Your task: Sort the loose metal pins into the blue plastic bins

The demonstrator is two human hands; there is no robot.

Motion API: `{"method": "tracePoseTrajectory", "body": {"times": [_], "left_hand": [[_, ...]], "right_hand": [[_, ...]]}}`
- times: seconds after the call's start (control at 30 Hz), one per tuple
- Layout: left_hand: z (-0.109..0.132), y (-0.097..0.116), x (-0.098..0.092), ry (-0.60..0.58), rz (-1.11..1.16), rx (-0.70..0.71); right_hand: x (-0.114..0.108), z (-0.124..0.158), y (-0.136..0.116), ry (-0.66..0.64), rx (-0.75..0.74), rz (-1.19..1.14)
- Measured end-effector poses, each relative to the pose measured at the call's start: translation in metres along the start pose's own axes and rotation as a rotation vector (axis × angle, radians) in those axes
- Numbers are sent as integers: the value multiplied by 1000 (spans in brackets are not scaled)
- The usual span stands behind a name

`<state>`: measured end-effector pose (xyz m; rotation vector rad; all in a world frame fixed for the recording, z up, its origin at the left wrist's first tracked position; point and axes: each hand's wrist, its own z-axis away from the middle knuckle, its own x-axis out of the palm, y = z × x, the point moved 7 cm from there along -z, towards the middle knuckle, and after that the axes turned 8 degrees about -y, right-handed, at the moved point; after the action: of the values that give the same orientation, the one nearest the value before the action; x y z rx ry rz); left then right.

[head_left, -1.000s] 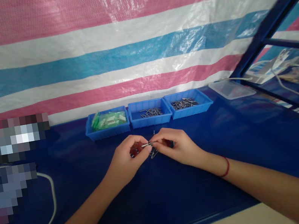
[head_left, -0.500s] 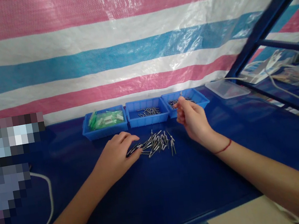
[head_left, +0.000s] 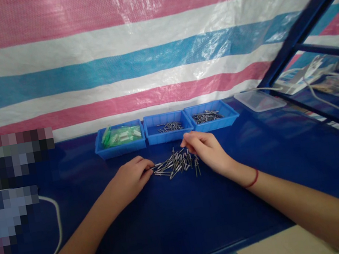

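A loose pile of blind rivets [head_left: 177, 164] lies on the blue table, their thin metal pins pointing many ways. At the pile's left end is my left hand [head_left: 135, 174], thumb and forefinger pinched together on a rivet. Over the pile's upper right side is my right hand [head_left: 204, 149], its thumb and forefinger also closed. What sits between those right fingertips is too small to make out. Behind the pile, the middle blue bin [head_left: 170, 135] holds some rivets, and the right blue bin [head_left: 216, 124] holds more of them.
The left blue bin [head_left: 121, 149] contains green-and-clear plastic bags with white pieces. A clear plastic lid [head_left: 260, 101] lies right of the bins. A striped plastic sheet [head_left: 145, 61] hangs behind. A white cable [head_left: 58, 219] runs at left, and a blue metal frame [head_left: 308, 25] stands at right.
My right hand has come from over the right bin down and left to the pile. My left thumb and forefinger, apart before, have closed at the pile's left end.
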<state>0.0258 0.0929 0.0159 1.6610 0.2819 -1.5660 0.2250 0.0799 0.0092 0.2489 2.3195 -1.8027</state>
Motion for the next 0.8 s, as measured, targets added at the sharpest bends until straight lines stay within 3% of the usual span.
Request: {"method": "tracePoseTrajectory", "body": {"times": [0.3,0.57,0.8], "left_hand": [[0,12,-10,141,136,-9],[1,31,2,106,472,-8],[1,28,5,145,543,-20]], "right_hand": [[28,8,-11,-214,-141,212],[36,16,-21,-250,-171,71],[33,18,-24,-200,-160,32]]}}
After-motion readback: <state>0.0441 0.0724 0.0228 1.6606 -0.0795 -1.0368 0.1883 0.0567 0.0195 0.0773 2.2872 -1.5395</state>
